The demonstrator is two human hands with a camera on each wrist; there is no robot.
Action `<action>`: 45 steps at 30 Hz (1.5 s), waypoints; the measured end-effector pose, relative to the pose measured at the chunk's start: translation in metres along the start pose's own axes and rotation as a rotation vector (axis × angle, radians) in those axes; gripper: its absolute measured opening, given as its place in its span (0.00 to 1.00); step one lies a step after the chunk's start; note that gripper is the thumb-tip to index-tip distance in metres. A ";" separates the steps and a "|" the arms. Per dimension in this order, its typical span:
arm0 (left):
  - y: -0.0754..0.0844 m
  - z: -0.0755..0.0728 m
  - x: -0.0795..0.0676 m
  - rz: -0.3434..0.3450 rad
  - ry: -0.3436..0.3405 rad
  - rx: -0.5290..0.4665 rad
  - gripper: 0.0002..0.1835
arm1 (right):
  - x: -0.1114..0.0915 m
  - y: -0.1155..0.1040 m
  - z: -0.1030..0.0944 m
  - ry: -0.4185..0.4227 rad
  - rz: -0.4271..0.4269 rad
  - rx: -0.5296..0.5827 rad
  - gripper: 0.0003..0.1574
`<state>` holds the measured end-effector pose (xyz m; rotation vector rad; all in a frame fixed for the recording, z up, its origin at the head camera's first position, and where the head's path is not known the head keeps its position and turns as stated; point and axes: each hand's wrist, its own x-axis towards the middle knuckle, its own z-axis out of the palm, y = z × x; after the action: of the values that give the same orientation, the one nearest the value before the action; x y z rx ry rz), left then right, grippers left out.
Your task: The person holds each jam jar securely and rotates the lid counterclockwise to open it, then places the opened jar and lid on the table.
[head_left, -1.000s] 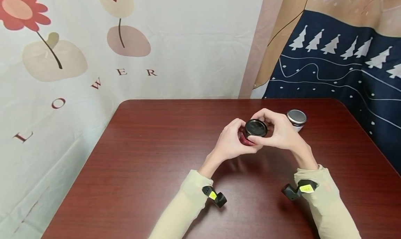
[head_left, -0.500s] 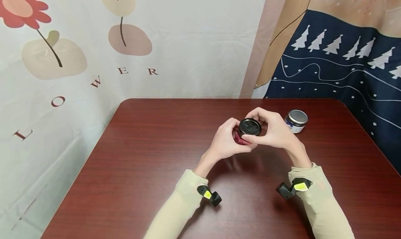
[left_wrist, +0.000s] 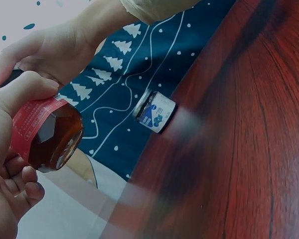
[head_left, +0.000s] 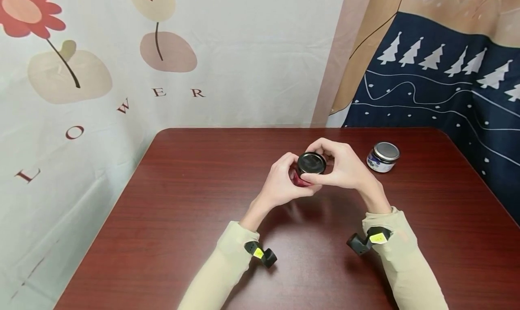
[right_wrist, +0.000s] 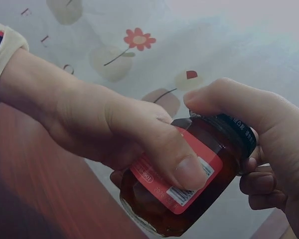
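Above the table, my left hand [head_left: 280, 180] grips a glass jar [right_wrist: 209, 167] round its body. Dark amber-brown contents show through the glass, and a red label [left_wrist: 32, 122] with a barcode wraps it. My right hand [head_left: 343, 165] pinches the rim of the jar's black lid [head_left: 311, 163] between thumb and fingers. The lid sits on the jar's mouth. In the left wrist view the jar's base points toward the lower right, clear of the tabletop. Part of the jar is hidden behind both hands.
A second jar [head_left: 383, 157], with a silver-topped lid and a white and blue label, stands on the dark red wooden table [head_left: 195, 201] at the back right. Printed cloths [head_left: 252, 53] hang behind the table. Each sleeve carries a black wrist camera [head_left: 262, 254].
Both hands have moved left together with the held jar, still gripping body and lid. The second jar, partly covered by the right hand before, now shows fully.
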<state>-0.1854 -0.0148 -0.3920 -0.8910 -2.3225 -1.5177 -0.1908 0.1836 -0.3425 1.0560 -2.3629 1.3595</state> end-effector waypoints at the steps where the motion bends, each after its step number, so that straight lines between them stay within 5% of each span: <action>1: 0.000 -0.001 -0.001 -0.004 0.003 -0.008 0.25 | 0.001 0.000 0.001 0.001 -0.005 -0.006 0.29; 16: -0.002 -0.018 -0.001 0.038 0.066 -0.030 0.24 | 0.019 -0.006 0.011 0.010 -0.026 0.016 0.27; 29: -0.006 -0.023 -0.005 0.024 0.042 -0.037 0.22 | 0.017 -0.004 0.018 0.009 -0.013 0.010 0.27; 45: -0.009 -0.029 -0.005 0.063 0.099 -0.013 0.24 | 0.016 -0.005 0.027 0.027 0.003 0.035 0.31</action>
<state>-0.1913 -0.0452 -0.3886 -0.8641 -2.1973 -1.5170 -0.1954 0.1524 -0.3458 1.0372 -2.3305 1.4114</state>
